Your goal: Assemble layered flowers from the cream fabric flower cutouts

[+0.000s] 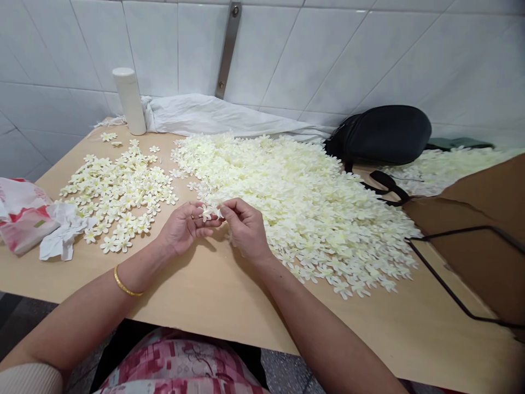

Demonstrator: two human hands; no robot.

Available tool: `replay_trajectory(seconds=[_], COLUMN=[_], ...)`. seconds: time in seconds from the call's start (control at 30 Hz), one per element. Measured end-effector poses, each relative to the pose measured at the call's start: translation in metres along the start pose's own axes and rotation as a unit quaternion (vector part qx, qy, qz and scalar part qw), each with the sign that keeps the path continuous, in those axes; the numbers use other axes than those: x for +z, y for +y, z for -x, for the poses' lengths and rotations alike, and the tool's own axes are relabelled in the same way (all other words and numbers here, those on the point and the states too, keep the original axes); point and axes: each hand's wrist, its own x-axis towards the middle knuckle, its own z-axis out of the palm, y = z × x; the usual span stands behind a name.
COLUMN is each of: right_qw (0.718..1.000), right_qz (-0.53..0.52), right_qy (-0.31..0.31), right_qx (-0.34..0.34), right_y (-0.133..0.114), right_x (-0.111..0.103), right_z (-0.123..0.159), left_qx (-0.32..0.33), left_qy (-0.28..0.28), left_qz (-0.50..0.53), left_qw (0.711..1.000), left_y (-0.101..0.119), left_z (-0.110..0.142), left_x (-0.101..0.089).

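Above the table's middle, my left hand [184, 227] pinches a small artificial flower [206, 213] with pale cream petals, palm turned partly up. My right hand [246, 225] meets it from the right, thumb and forefinger pressed together on a small white petal piece [220, 211], mostly hidden by the fingers. Right behind my right hand spreads a big heap of pale yellow-white flower pieces [279, 180]. To the left of my left hand lies a smaller pile of cream flowers [127, 191], several with yellow centres.
At the back left stands a white bottle [130, 104] beside a white cloth [205, 112] along the tiled wall. A black bag [381, 134] sits back right, near a brown cardboard piece [484, 213]. A red-and-white plastic bag [24, 219] and crumpled tissue [63, 232] lie left on the table [184, 295].
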Motion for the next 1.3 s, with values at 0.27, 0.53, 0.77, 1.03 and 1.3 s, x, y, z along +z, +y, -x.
replay_trajectory(seconds=[0.27, 0.53, 0.77, 1.03, 1.3], right_qw=[0.999, 0.994, 0.989, 0.986, 0.955], right_qz=[-0.024, -0.084, -0.095, 0.144, 0.176], right_qy=[-0.027, -0.018, -0.035, 0.071, 0.239], right_qx=[-0.009, 0.064, 0.105, -0.041, 0.000], right_y=[-0.001, -0.001, 0.002, -0.012, -0.003], right_x=[-0.001, 0.000, -0.002, -0.015, -0.096], right_z=[0.001, -0.001, -0.002, -0.010, -0.050], left_qx=[-0.010, 0.072, 0.112, 0.098, 0.074], left_qy=[-0.068, -0.023, -0.017, -0.001, 0.005], left_qz=[-0.080, -0.112, -0.157, -0.166, -0.146], left_qw=[0.994, 0.991, 0.981, 0.981, 0.987], left_y=[-0.005, -0.006, -0.008, -0.001, 0.005], left_z=[-0.001, 0.000, -0.002, -0.002, -0.002], left_x=[-0.003, -0.004, -0.007, -0.008, -0.004])
